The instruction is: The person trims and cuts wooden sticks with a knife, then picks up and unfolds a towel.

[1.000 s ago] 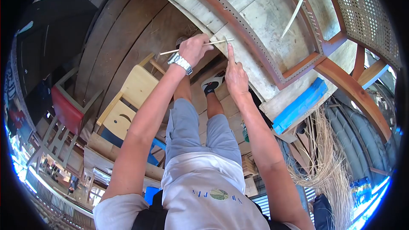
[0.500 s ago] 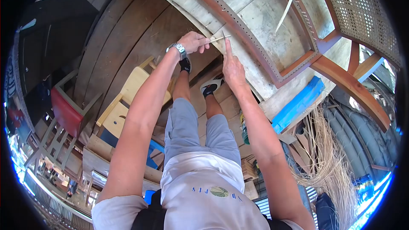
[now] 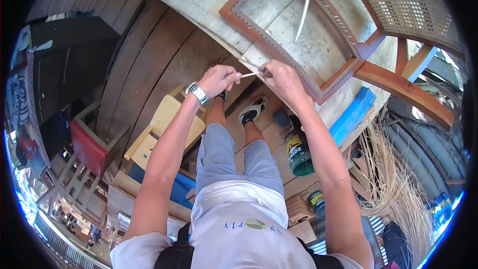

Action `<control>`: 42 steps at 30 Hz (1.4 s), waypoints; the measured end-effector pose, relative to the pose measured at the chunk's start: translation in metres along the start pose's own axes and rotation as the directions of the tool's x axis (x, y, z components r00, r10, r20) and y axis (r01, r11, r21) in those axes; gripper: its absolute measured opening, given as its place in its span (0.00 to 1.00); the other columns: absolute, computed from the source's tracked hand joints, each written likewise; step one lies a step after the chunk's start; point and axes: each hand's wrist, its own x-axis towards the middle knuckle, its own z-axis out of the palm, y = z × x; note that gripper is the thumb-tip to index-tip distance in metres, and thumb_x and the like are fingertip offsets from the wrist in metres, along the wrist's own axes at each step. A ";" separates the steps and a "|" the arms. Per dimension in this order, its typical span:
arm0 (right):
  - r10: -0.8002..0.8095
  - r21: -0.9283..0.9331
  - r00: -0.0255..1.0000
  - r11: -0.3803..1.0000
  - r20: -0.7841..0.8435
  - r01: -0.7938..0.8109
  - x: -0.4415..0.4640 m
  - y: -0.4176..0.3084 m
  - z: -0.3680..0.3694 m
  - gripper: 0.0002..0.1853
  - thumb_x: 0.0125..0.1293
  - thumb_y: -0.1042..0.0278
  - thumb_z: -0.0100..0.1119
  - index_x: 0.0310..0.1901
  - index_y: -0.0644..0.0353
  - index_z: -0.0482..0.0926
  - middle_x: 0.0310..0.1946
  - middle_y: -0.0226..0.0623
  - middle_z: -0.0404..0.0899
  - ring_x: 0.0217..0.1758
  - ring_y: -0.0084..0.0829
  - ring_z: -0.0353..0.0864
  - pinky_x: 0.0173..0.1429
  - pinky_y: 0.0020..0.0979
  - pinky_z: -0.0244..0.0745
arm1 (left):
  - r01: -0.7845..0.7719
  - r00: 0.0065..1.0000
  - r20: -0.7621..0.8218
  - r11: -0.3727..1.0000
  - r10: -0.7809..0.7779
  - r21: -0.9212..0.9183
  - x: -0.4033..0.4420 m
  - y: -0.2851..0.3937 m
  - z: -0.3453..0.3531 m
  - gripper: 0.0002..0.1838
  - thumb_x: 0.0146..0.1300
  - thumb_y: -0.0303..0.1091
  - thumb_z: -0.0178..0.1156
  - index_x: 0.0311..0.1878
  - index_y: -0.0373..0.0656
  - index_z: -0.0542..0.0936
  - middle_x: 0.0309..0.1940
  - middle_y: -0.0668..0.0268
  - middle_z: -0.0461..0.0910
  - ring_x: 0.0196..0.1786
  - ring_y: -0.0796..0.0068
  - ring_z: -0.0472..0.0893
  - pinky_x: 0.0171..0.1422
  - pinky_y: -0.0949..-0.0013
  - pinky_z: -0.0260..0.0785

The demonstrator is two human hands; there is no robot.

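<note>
A pale strip (image 3: 250,74) is running, by the near edge of the workbench (image 3: 199,0), from the left hand (image 3: 218,79), which is pinching it, to the right hand (image 3: 284,80), which is grasping a thin blade (image 3: 250,64) at its right end; beyond, a drilled wooden frame (image 3: 264,41) is lying on the workbench, and loose fibres (image 3: 393,189) are trailing at near right

Two hands: the left hand (image 3: 219,78) at 11 o'clock, the right hand (image 3: 283,80) between 1 and 2. One thin stick (image 3: 250,74) at 12, one wristwatch (image 3: 198,94) at 10. One drilled frame (image 3: 341,78) at 1, one woven panel (image 3: 406,7) at 2. Two labelled containers (image 3: 298,154) between 4 and 5, one strand bundle (image 3: 398,187) at 4. One red seat (image 3: 88,144) and one pale wooden seat (image 3: 172,119) around 9. Two shoes (image 3: 254,109) near the dial's centre.
</note>
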 end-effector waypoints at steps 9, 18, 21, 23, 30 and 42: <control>0.184 -0.015 0.964 0.982 -0.193 -0.190 -0.028 -0.021 0.033 0.01 0.62 0.78 0.57 0.35 0.65 0.76 0.37 0.55 0.79 0.41 0.57 0.83 0.46 0.52 0.80 | 0.080 0.920 -0.391 0.983 -0.008 0.167 -0.028 0.029 0.048 0.13 0.68 0.41 0.61 0.34 0.41 0.85 0.26 0.48 0.83 0.35 0.44 0.84 0.41 0.50 0.75; 0.249 0.589 0.840 0.617 0.483 -0.522 -0.055 -0.038 -0.033 0.09 0.64 0.67 0.68 0.37 0.66 0.84 0.25 0.34 0.82 0.26 0.21 0.78 0.29 0.26 0.72 | -0.016 0.923 0.384 0.997 -0.013 0.071 -0.041 0.059 -0.045 0.12 0.70 0.40 0.62 0.41 0.40 0.86 0.24 0.61 0.82 0.29 0.68 0.81 0.35 0.64 0.72; -0.033 0.793 0.794 0.092 0.607 -0.603 -0.070 -0.055 -0.048 0.09 0.67 0.65 0.68 0.37 0.63 0.83 0.28 0.29 0.83 0.23 0.11 0.71 0.24 0.17 0.62 | 0.134 0.753 0.652 0.950 0.088 -0.283 -0.038 0.064 -0.051 0.13 0.72 0.39 0.62 0.41 0.38 0.86 0.22 0.71 0.79 0.24 0.84 0.74 0.29 0.74 0.65; -0.025 0.825 0.825 -0.033 0.564 -0.564 -0.073 -0.064 -0.048 0.09 0.67 0.65 0.68 0.38 0.63 0.83 0.29 0.30 0.82 0.23 0.11 0.71 0.24 0.17 0.62 | 0.263 0.711 0.671 0.806 0.208 -0.529 -0.038 0.070 -0.048 0.12 0.74 0.39 0.60 0.44 0.38 0.84 0.22 0.72 0.77 0.22 0.87 0.67 0.25 0.79 0.55; 0.646 0.845 0.761 0.438 -0.058 -0.307 -0.018 0.000 -0.078 0.06 0.69 0.70 0.63 0.42 0.63 0.82 0.32 0.33 0.83 0.26 0.21 0.79 0.28 0.22 0.74 | 0.038 0.995 -0.037 0.680 -0.095 -0.732 -0.014 0.033 -0.015 0.10 0.76 0.38 0.58 0.45 0.42 0.82 0.24 0.75 0.76 0.20 0.93 0.61 0.22 0.83 0.48; 0.438 0.192 0.630 0.886 -0.641 -0.422 0.102 0.166 -0.141 0.11 0.65 0.62 0.66 0.43 0.60 0.85 0.35 0.44 0.87 0.39 0.42 0.88 0.43 0.39 0.81 | 0.206 0.946 -0.054 0.720 -0.320 -0.662 -0.035 -0.018 0.012 0.10 0.75 0.37 0.58 0.44 0.41 0.81 0.23 0.75 0.76 0.20 0.91 0.64 0.23 0.82 0.51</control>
